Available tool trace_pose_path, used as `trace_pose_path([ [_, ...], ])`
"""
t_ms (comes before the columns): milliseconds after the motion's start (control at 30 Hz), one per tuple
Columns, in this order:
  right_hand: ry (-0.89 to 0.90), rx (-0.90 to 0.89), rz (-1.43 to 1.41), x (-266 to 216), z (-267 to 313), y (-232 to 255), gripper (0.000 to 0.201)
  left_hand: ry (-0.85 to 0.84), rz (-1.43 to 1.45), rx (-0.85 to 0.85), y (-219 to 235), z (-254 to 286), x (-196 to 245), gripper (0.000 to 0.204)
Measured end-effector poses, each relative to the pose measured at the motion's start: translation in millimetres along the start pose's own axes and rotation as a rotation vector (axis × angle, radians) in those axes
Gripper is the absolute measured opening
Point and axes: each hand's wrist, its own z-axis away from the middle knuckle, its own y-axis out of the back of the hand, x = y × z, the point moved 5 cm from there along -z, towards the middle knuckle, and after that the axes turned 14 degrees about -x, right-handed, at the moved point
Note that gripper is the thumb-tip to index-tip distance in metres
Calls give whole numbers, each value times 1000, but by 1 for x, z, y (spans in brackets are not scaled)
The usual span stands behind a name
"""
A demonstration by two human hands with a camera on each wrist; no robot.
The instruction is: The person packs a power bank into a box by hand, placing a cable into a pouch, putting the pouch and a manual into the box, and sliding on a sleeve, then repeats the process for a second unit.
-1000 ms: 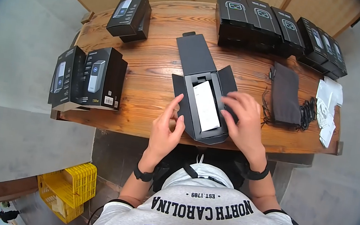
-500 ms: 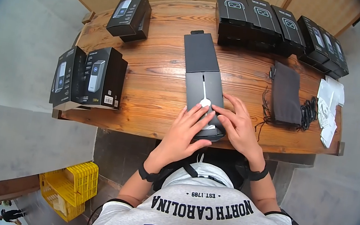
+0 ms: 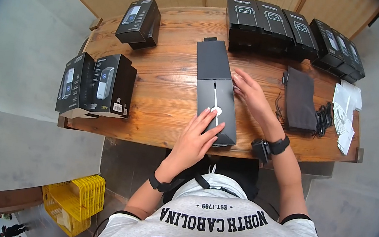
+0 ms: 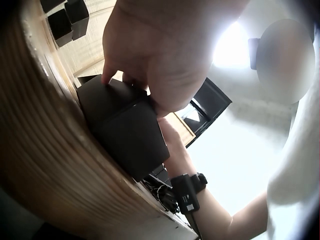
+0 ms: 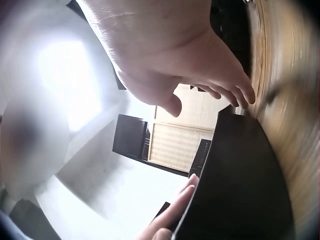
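A long black box (image 3: 227, 99) lies on the wooden table in front of the person, its two side flaps folded in. Through the slit and round notch between them shows something white (image 3: 216, 108). The box's end lid (image 3: 213, 61) is laid back, away from the person. My left hand (image 3: 194, 136) rests on the near part of the flaps with its fingers stretched out. At the box's far right side, by the lid's hinge, my right hand (image 3: 253, 96) has its fingers extended; in the right wrist view the fingertips (image 5: 245, 95) are right at the box's edge.
Printed black boxes stand at the left (image 3: 113, 83), back left (image 3: 138, 20) and along the back right (image 3: 272, 26). To the right lie a dark cloth pouch (image 3: 301, 100), black cables (image 3: 323, 119) and white packaging (image 3: 343, 108). A yellow crate (image 3: 74, 199) sits on the floor.
The side flaps, spread open a second ago over a white item inside, have been folded in. The left hand has come onto them. The right hand has moved away from the person toward the lid's hinge.
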Motion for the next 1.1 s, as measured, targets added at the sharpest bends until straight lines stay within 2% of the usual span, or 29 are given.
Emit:
trace_pose_path([
  [67, 12, 12, -170, 4, -15, -2, 62, 1, -19, -3, 1, 3, 1, 42],
  [133, 16, -7, -169, 3, -20, -9, 60, 17, -38, 9, 3, 8, 0, 41],
  [200, 148, -15, 6, -3, -20, -19, 51, 28, -41, 29, 5, 12, 0, 42],
  [233, 143, -30, 4, -3, -18, -22, 51, 32, -42, 46, 6, 16, 0, 42],
  [300, 306, -154, 187, -22, -3, -31, 46, 64, 4, 47, 4, 20, -4, 40],
  [333, 304, -176, 185, -21, 2, -33, 46, 77, 52, 44, 2, 23, -8, 38],
  [400, 394, -218, 435, -25, 20, -43, 49, 7, 132, 76, 1, 22, -18, 49],
  [467, 356, -260, 443, -28, 39, -49, 43, 42, 233, 90, 0, 17, -28, 54],
  [533, 390, -262, 714, -28, 56, -53, 29, 10, 238, 103, 0, 7, -33, 54],
  [567, 400, -233, 800, -26, 60, -54, 38, -39, 243, 101, 0, 2, -35, 54],
  [667, 386, -188, 899, -24, 73, -53, 41, -85, 231, 118, -4, -14, -40, 54],
  [733, 390, -164, 930, -24, 78, -48, 45, -87, 260, 105, -6, -19, -42, 52],
  [867, 425, -126, 986, -27, 85, -50, 45, -30, 304, 187, 5, -18, -42, 49],
  [933, 431, -102, 998, -23, 85, -48, 45, 117, 738, 307, 6, -9, -52, 47],
  [1067, 442, -80, 1083, -17, 85, -47, 42, 144, 659, 264, 16, 4, -45, 46],
  [1100, 450, -79, 1082, -16, 85, -47, 41, 106, 468, 213, 17, 5, -43, 47],
])
